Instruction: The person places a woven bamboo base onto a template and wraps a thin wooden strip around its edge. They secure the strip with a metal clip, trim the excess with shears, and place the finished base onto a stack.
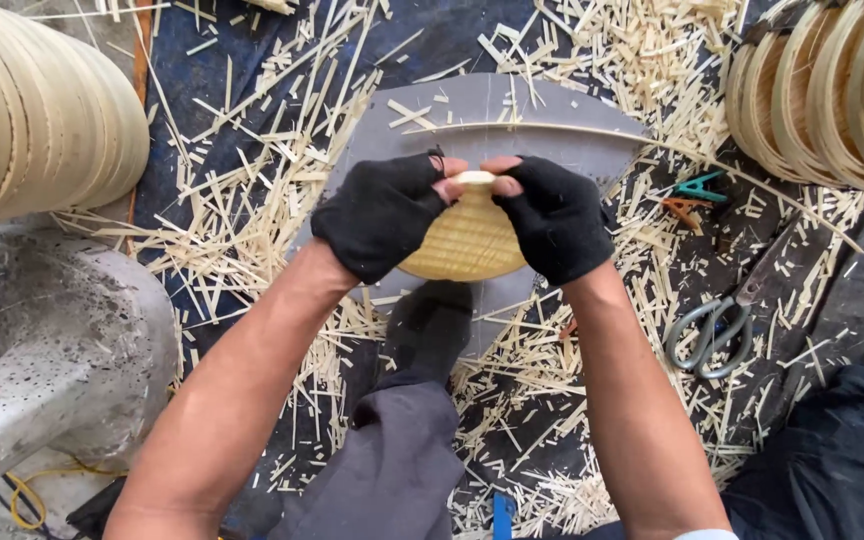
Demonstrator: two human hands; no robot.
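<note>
at frame centre, the gloved left hand (384, 212) and right hand (552, 218) both grip a round woven bamboo tray (464, 245); scissors (714, 330) lie at right.

left hand (382, 212), right hand (555, 218), grips closed, thumbs meeting

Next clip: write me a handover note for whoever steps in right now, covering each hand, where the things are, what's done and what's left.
Left hand, black fingerless glove: grips the left edge of the round woven bamboo piece.
Right hand, same glove: grips its right edge; both thumbs meet on the top rim.
Piece is held above the grey board.
Scissors and small clips lie to the right among bamboo offcuts.
Finished stacks: left and upper right.
Done: weave looks complete. Left: rim, apparently.
</note>
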